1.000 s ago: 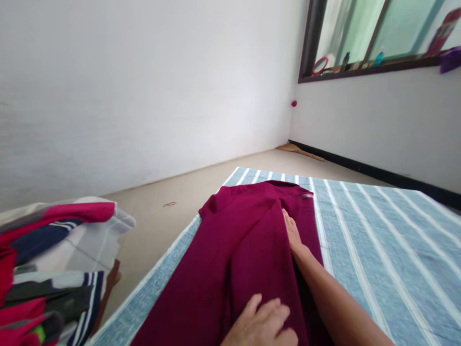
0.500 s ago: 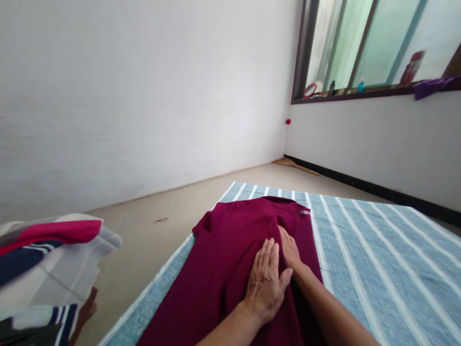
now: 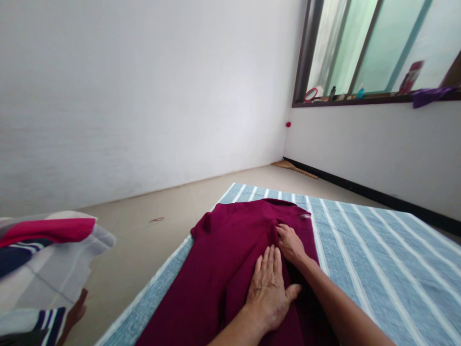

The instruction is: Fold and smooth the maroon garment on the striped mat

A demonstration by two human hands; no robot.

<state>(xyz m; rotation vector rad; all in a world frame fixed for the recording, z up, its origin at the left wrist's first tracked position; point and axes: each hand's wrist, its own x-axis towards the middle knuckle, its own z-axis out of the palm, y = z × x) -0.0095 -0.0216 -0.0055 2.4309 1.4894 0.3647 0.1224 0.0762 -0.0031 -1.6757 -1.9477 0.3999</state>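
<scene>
Both hands flat on maroon knit garment (image 3: 230, 250), mid-smoothing.
Left hand (image 3: 268, 288) fingers spread, gripping nothing; right hand (image 3: 291, 245) curled at fold, grip unclear. Spread on blue striped cloth mat (image 3: 378, 250), not folded yet.

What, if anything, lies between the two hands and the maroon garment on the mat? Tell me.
Nothing visible does. The left hand lies flat on the maroon garment, and the right hand rests on it just beyond, fingers at a fold. The garment is spread on the striped mat.
</scene>
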